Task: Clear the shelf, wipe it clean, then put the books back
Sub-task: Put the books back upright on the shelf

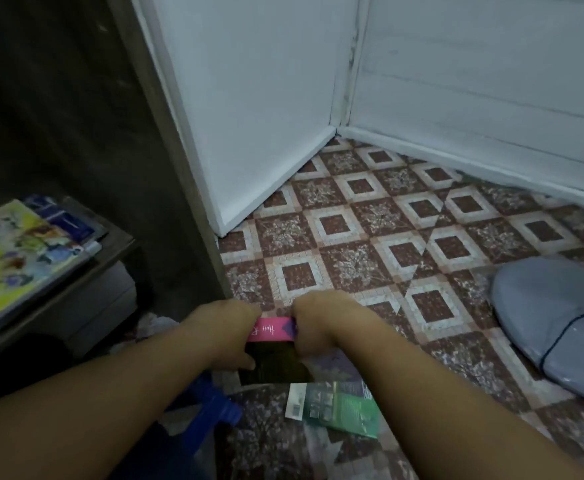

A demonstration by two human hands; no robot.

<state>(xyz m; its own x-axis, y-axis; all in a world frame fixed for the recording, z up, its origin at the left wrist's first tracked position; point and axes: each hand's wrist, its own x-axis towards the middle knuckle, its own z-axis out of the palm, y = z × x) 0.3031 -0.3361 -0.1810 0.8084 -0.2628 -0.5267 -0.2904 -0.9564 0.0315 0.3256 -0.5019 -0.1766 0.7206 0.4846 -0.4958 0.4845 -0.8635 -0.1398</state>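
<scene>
Low over the patterned floor, both hands grip a stack of books whose pink spine (272, 329) faces me. My left hand (227, 336) holds the stack's left end and my right hand (313, 323) holds its right end, fingers curled round it. A dark cover (273, 363) shows below the pink spine. A green and white book (335, 408) lies flat on the floor just under my right forearm. More books, the top one with a yellow and blue cover (17, 254), lie stacked on a dark wooden shelf (117, 247) at the left.
A tall dark wooden panel (166, 168) stands between the shelf and the white wall corner (339, 123). A grey-blue cushion (557, 323) lies on the tiled floor (370, 220) at the right. A blue plastic object (214, 407) sits by my left forearm.
</scene>
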